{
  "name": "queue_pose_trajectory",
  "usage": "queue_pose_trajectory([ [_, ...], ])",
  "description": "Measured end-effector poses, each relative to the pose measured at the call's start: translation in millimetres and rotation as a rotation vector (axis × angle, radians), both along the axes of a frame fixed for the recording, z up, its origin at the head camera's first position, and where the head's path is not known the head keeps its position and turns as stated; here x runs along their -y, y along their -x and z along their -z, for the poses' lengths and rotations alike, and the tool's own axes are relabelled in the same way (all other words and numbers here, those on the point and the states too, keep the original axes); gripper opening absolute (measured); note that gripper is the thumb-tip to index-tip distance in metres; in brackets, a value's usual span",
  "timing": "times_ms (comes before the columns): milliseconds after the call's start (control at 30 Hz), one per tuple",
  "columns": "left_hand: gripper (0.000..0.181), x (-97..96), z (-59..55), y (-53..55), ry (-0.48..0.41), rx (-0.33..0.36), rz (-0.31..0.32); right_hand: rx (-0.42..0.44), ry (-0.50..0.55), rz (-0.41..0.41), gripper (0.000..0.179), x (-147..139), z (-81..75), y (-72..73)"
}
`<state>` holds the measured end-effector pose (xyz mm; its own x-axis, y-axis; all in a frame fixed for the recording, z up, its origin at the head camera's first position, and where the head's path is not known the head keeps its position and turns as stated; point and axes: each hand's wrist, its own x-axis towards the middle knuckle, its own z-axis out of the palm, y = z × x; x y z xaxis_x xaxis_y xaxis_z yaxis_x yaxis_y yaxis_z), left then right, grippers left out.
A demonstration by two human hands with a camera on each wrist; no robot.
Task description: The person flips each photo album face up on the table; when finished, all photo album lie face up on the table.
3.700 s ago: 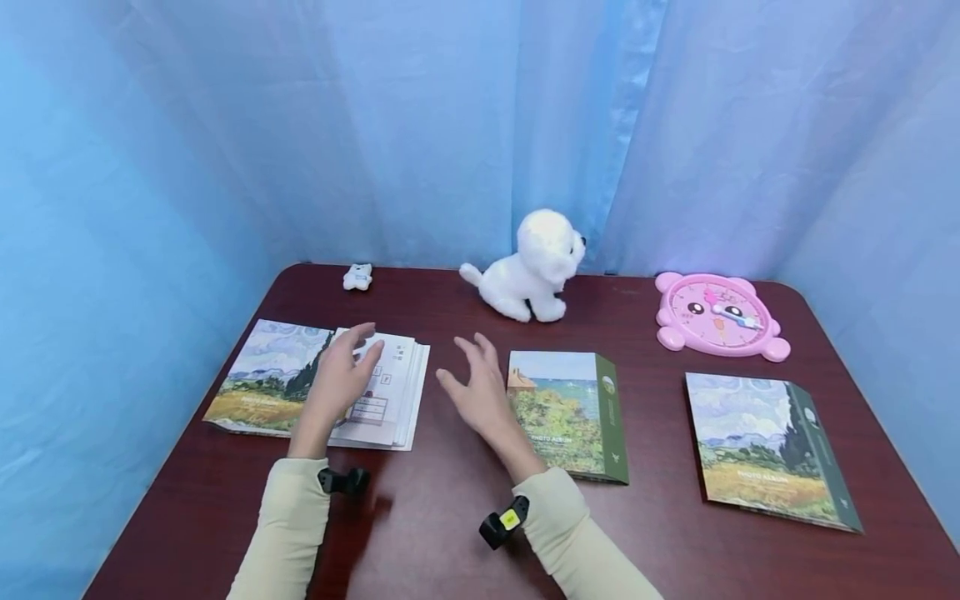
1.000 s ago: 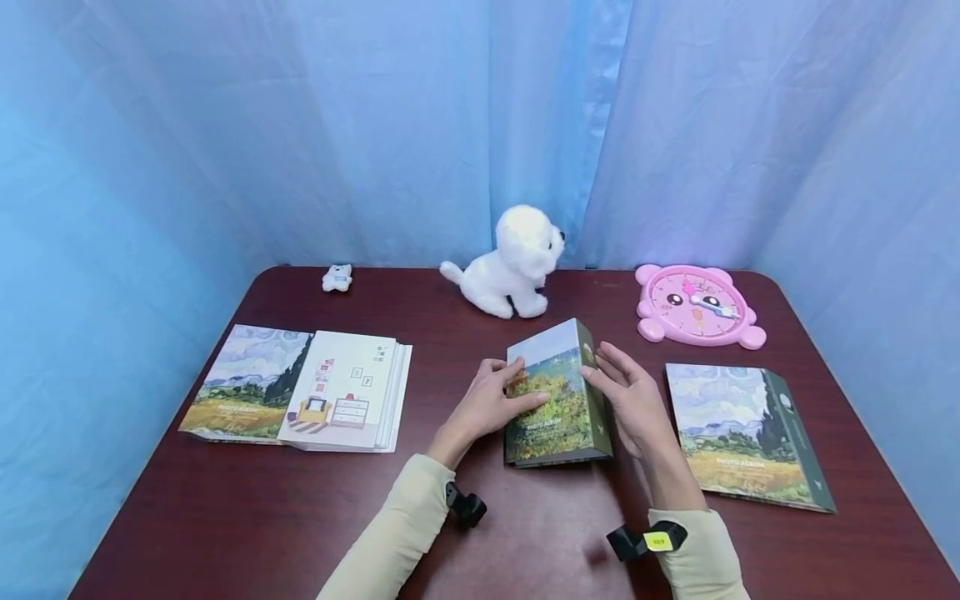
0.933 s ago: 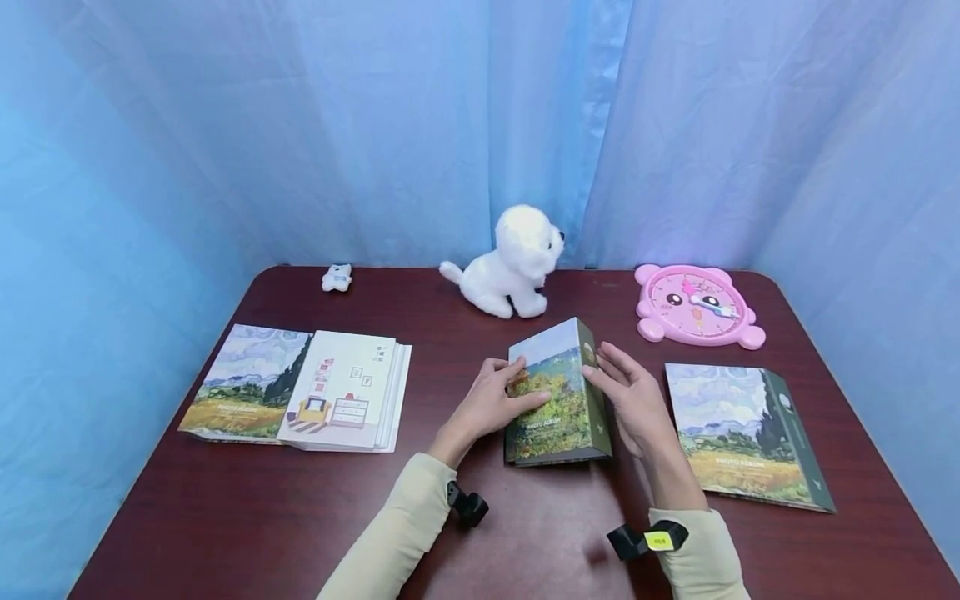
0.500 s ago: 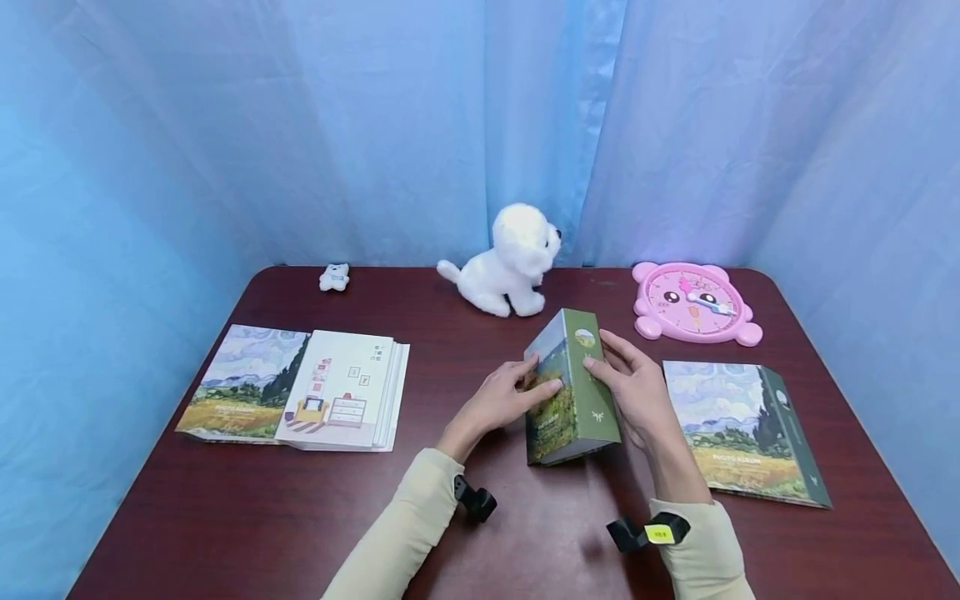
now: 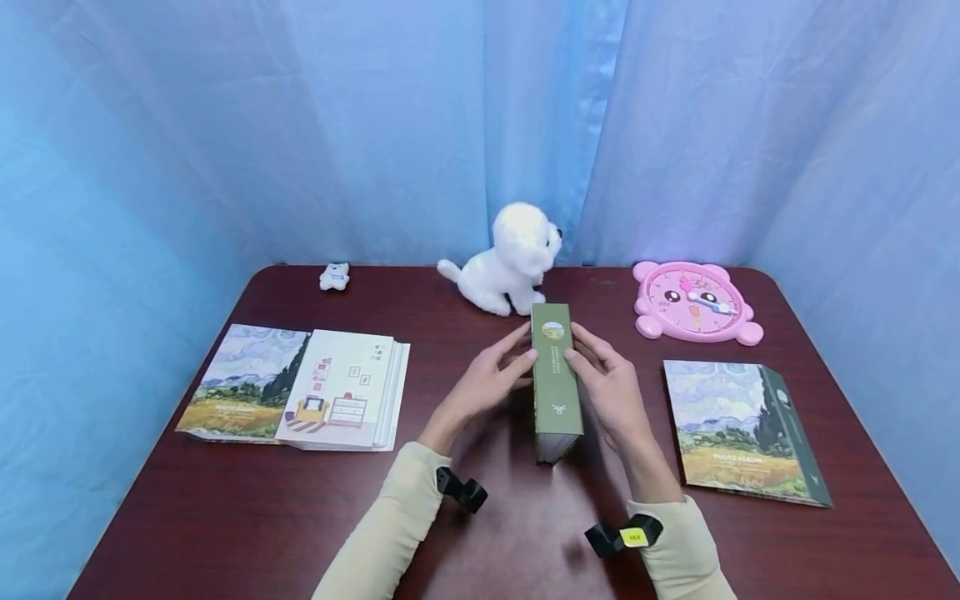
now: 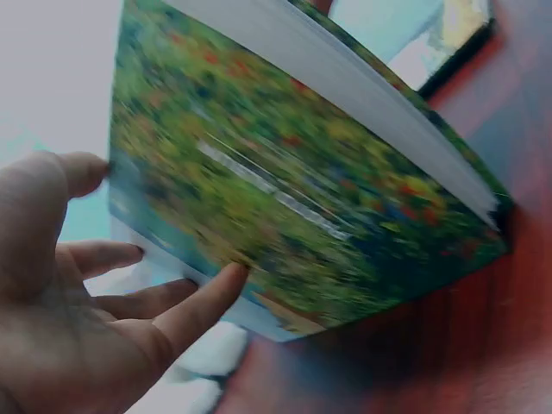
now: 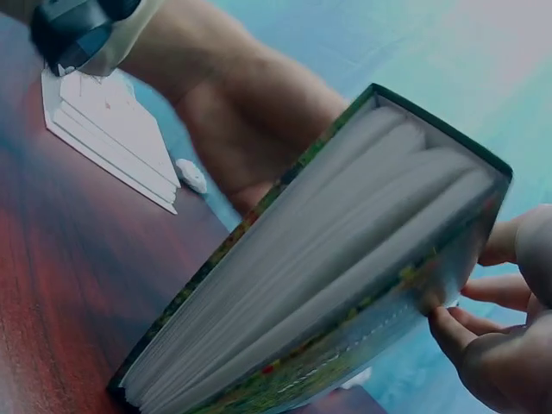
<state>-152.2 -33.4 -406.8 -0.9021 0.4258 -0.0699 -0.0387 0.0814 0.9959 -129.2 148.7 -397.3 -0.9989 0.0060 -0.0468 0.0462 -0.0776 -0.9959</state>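
Note:
A photo album [image 5: 557,383] with a green spine stands on its page edge near the table's middle, spine upward. My left hand [image 5: 483,379] touches its left cover, and in the left wrist view extended fingers [image 6: 203,302] rest against the painted garden picture while the thumb is at the spine's edge. From the other side, my right hand [image 5: 611,390] holds its fingertips against the right cover. Page ends [image 7: 319,267] face the right wrist camera, slightly fanned. The palms stay off the covers.
Left of the hands lies an opened album [image 5: 258,383] with a white illustrated page [image 5: 337,387]. Another album [image 5: 738,425] lies closed at the right. Behind are a white plush dog [image 5: 506,258], a pink toy clock [image 5: 693,300] and a small white bear figure [image 5: 334,276].
Both hands first hovered apart, then took hold of the middle album. They have tipped it from lying flat to standing with its spine up, and the left hand now touches nearer the spine.

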Motion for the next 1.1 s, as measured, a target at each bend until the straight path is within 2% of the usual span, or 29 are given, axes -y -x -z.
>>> queue_pose_trajectory([
  [133,0.056,8.3,-4.7,0.8,0.021,-0.103,-0.045,-0.012,-0.045,-0.050,0.048,4,4.7,1.9],
  [233,0.055,16.0,-9.2,-0.1,0.109,-0.152,-0.081,0.003,-0.080,-0.111,0.048,5,10.9,3.1],
  [333,0.058,25.3,-13.5,-1.3,0.203,-0.171,-0.109,0.031,-0.160,-0.173,0.048,7,21.0,4.1],
  [567,0.071,43.7,-24.2,-1.8,0.439,-0.170,-0.143,0.026,-0.408,-0.252,0.052,10,43.2,5.0],
  [667,0.073,49.7,-26.7,-1.8,0.543,-0.180,-0.140,0.013,-0.466,-0.260,0.057,14,46.4,4.6],
  [767,0.074,55.3,-27.2,-1.8,0.587,-0.157,-0.126,0.016,-0.495,-0.258,0.061,18,48.8,4.5],
  [967,0.070,64.3,-21.4,0.0,0.684,-0.102,-0.093,0.062,-0.535,-0.257,0.070,24,53.0,4.7],
  [1100,0.068,67.3,-12.2,1.3,0.727,-0.063,-0.066,0.073,-0.622,-0.261,0.073,27,52.8,5.2],
])
